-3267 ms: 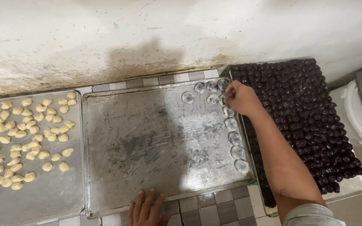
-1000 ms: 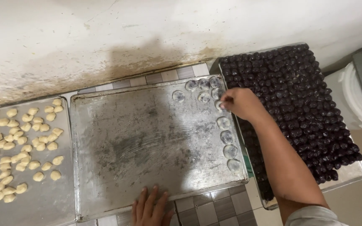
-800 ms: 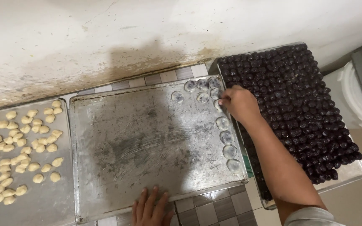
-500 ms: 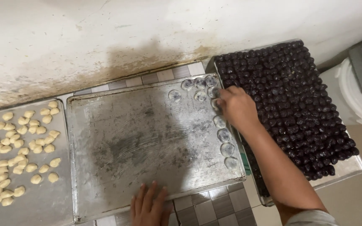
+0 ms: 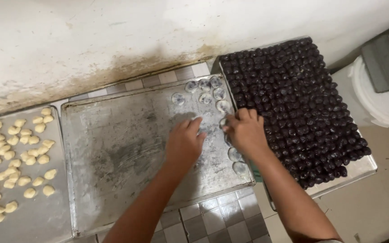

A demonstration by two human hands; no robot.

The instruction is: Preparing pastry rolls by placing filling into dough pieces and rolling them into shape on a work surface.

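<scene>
Both hands work at the right end of the middle tray point(image 5: 127, 148), where flat dough discs point(image 5: 205, 96) are being laid along its top and right edges. The left hand point(image 5: 184, 143) rests palm down, fingers spread, holding nothing. The right hand point(image 5: 245, 130) curls over a disc at the right edge; whether it pinches that disc I cannot tell. As I judge it, the next placement calls for a free spot beside the row. The discs are round, so they point no way; the tray's long axis runs left to right, between the tray of pale dough pieces point(image 5: 10, 157) and the tray of dark balls point(image 5: 293, 103).
</scene>
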